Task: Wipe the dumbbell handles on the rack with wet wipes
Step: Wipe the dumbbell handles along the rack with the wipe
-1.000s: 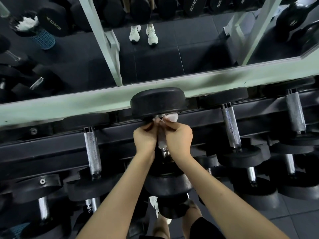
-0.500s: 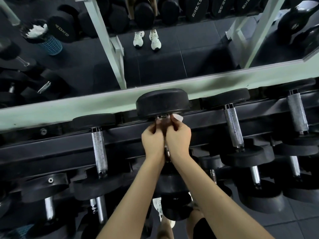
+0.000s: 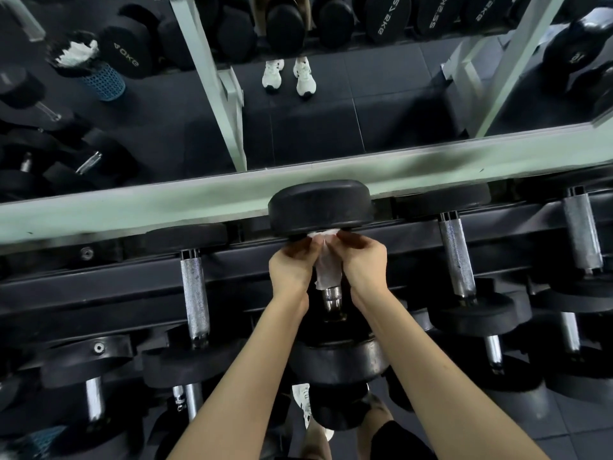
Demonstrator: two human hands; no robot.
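At the far end of the handle, just under the round black rubber dumbbell head, the left hand and the right hand each pinch the crumpled white wet wipe. It is wrapped round the knurled steel handle, whose near end shows bare below it. This handle looks mid-wipe. The left neighbouring handle and the right neighbouring handle lie untouched; whether they are already wiped I cannot tell, and lower tiers sit nearer the body. All rest on the dark steel rack; beyond the grip stands a green-framed wall mirror, and dark rubber floor tiles lie beneath.
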